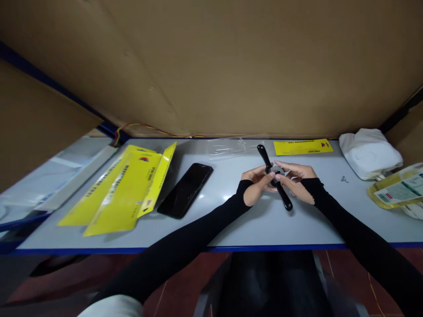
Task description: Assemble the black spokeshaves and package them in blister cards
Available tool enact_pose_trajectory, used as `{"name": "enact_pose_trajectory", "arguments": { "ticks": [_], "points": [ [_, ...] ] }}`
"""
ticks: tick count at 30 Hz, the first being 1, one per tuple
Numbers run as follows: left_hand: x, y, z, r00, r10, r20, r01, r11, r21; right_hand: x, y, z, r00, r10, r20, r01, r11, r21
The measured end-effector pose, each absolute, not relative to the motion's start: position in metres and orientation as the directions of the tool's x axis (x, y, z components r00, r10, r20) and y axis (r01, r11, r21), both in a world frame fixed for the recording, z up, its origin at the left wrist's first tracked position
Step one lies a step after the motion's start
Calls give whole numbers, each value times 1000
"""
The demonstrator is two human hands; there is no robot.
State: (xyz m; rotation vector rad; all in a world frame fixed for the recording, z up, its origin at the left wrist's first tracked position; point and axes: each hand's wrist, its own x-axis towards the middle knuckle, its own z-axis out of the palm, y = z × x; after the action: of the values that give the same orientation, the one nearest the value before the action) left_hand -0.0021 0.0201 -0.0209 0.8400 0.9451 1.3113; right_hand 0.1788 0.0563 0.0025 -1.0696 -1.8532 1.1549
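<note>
Both my hands hold a black spokeshave (284,197) over the right half of the table, its two handles slanting away from the body. My left hand (258,181) grips its middle from the left, thumb on the grey metal part. From the right, my right hand (295,177) closes on the same middle, its thumb close to the left thumb. The fingers hide much of the tool's centre. Beyond the right hand lies a flat yellow package (303,147) with printing. A small silver metal piece (344,179) rests to the right of that hand.
A black phone (185,190) lies left of my hands, beside several yellow printed packages (125,189). Clear plastic wrap (228,147) is at the back. On the right are a white cloth-like bundle (370,152) and a bottle of yellow liquid (396,189). A brown partition (231,66) stands behind.
</note>
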Motion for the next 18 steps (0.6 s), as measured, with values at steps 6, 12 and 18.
{"name": "enact_pose_trajectory", "arguments": {
  "ticks": [6, 12, 18],
  "points": [
    [-1, 24, -25, -44, 990, -136, -454, 102, 885, 180, 59, -8, -461, 881, 105, 200, 219, -955],
    [0, 20, -22, -66, 991, -113, -445, 72, 893, 181, 63, -1, -493, 870, 17, 123, 89, -988],
    [0, 17, -20, -108, 989, -102, -445, 44, 894, 179, 60, 3, -474, 880, 35, 83, 84, -993]
  ]
}}
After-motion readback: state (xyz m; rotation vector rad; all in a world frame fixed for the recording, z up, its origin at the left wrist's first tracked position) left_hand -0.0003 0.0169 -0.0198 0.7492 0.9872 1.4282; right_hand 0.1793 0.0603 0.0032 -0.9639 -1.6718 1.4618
